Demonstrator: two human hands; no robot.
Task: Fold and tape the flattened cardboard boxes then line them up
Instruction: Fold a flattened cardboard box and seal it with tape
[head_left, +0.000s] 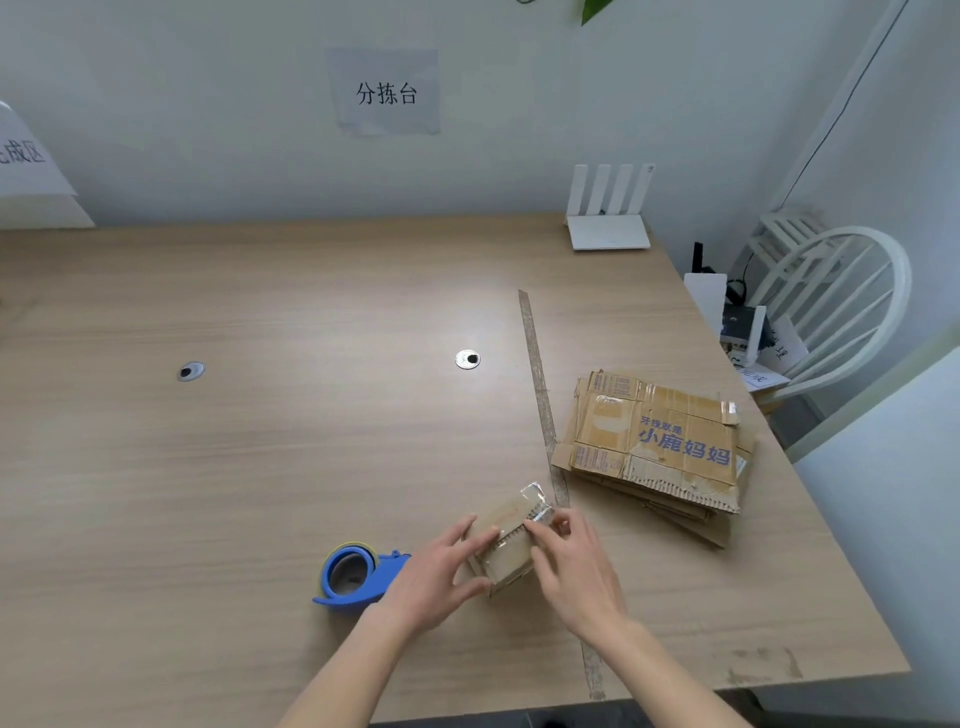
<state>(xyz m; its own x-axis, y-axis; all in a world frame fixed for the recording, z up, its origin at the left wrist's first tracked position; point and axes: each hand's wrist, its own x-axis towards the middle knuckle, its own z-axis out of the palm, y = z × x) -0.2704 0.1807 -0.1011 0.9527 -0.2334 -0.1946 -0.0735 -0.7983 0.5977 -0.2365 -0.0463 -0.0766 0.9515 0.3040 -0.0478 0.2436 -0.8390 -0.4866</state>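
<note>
**Small box held at the near edge, tape across its top**

Head view: I see both of my hands on a small folded cardboard box (511, 540) sitting on the wooden table (260, 441) at about 5 o'clock from the table's middle. My left hand (441, 571) wraps the box's left side — fingers over the top, thumb curled against the near face. My right hand (571, 561) pinches a strip of clear tape (535, 501) at the box's top edge, fingertips pressed on it; the tape's far end sticks up loose past the box.

Just beside my left hand, at 9 o'clock from the box, lies a blue tape dispenser (358, 577) with its roll facing up. At 2 o'clock from the box rests a stack of flattened cardboard boxes (660, 447) with blue printed characters on the top sheet, near the table's right edge. A line of worn tape (540, 395) runs along the table between box and stack.

At 12 o'clock, a white router (608, 218) stands at the table's far edge, and a paper sign (387, 93) hangs on the wall. A white chair (831, 312) stands off the right side.
</note>
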